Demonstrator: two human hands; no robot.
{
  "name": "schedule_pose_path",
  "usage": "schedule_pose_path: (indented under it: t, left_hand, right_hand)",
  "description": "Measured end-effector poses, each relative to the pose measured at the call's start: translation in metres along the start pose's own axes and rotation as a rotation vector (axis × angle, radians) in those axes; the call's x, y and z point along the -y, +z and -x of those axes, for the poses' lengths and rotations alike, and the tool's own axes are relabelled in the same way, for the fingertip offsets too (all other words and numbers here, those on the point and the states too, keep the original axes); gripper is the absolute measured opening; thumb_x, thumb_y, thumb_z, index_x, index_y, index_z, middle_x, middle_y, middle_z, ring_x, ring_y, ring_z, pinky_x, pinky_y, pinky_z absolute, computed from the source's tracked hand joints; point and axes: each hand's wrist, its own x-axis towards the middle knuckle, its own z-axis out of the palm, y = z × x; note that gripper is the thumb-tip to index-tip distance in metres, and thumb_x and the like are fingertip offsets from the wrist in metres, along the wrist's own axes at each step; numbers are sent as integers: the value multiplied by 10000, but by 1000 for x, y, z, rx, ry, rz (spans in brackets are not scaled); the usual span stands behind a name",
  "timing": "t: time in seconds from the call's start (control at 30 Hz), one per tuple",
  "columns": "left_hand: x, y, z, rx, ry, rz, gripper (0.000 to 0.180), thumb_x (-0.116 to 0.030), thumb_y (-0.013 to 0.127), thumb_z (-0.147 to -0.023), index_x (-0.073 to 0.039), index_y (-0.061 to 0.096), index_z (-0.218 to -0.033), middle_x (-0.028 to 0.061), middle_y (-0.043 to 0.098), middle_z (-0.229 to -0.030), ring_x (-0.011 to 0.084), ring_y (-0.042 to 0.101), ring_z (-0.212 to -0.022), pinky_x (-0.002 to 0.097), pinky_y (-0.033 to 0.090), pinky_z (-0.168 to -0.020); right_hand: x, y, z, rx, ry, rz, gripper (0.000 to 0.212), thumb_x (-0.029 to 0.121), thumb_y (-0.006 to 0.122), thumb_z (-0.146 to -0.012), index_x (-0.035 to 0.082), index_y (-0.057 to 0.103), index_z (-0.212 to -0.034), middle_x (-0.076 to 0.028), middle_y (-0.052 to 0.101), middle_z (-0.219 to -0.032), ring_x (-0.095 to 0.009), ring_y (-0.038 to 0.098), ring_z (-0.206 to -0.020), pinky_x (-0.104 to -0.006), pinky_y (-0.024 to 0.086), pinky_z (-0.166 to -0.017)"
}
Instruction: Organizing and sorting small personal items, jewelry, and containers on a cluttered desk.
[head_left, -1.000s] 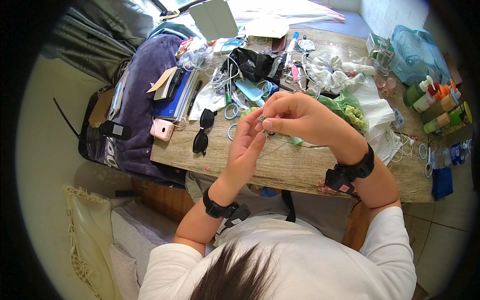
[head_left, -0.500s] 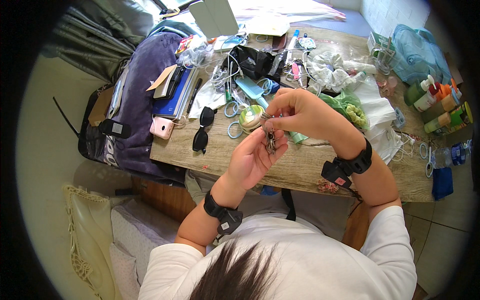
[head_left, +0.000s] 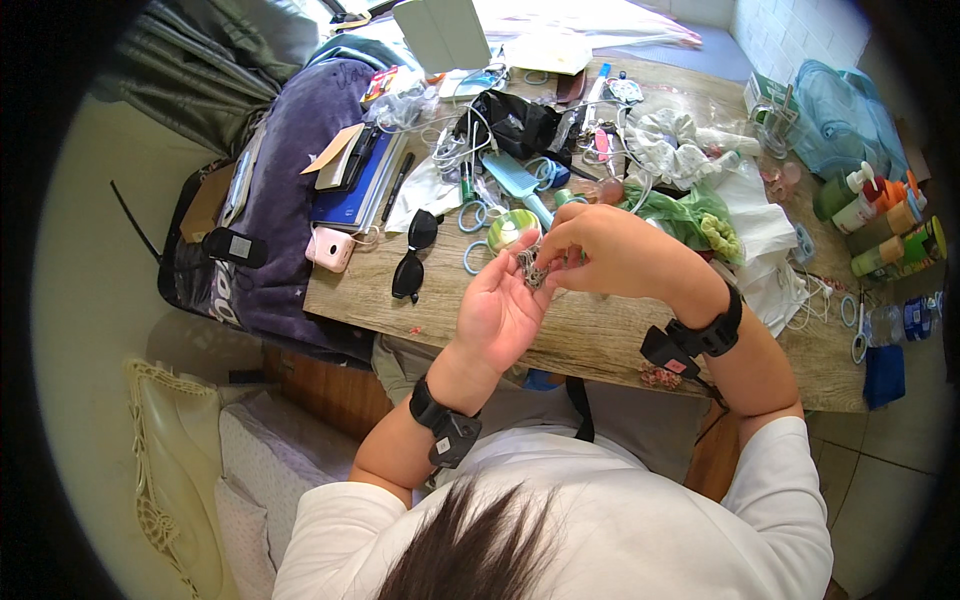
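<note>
Above the table's near edge, my left hand (head_left: 495, 318) is turned palm up, with a small bunch of silver metal chain (head_left: 531, 268) lying on its fingers. My right hand (head_left: 612, 248) comes over from the right, fingers bent down and pinched at the chain's edge; the fingertips are partly hidden. Just beyond the hands sits a round green-and-white container (head_left: 513, 228). A light blue comb (head_left: 515, 182) lies behind it, and light blue hair ties (head_left: 474, 213) are beside it. Black sunglasses (head_left: 415, 255) rest to the left.
Left on the table are a pink device (head_left: 329, 249), a blue notebook (head_left: 362, 195) and a black pen (head_left: 398, 187). A black plastic bag (head_left: 515, 122) and a white scrunchie (head_left: 665, 140) lie farther back. Pump bottles (head_left: 845, 190) and light blue scissors (head_left: 858, 345) are at the right.
The chain, hanging from my right fingers half a second ago, is now gathered lower on my left fingers. My right hand has come down slightly, and the view has shifted a little.
</note>
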Motion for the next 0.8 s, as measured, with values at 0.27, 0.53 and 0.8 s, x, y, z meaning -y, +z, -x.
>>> schedule_pose_path:
  t: [0.27,0.53,0.8]
  left_hand:
    - [-12,-3,1,-188,121,-22,340,-142,281,-1012,74,394,-1248,228,487,-1256,304,508,-1177,405,431,-1044]
    - [-20,-9,22,-325,27,-120,382,-198,307,-1009,93,389,-1242,257,492,-1241,339,505,-1176,420,431,-1037]
    - [-26,-2,33,-295,60,-138,376,-170,355,-996,105,383,-1251,276,447,-1285,349,475,-1212,422,410,-1054]
  right_hand:
    - [-1,3,-2,-176,218,-44,199,132,640,-778,58,642,-963,-107,618,-884,-271,614,-863,-358,500,-744]
    - [-32,30,-5,-32,57,285,184,54,597,-749,47,680,-914,-132,554,-1216,-291,577,-1034,-386,486,-872]
    - [-28,32,-15,-59,-3,311,315,24,570,-754,48,651,-1057,-105,539,-1286,-289,535,-1107,-385,443,-943]
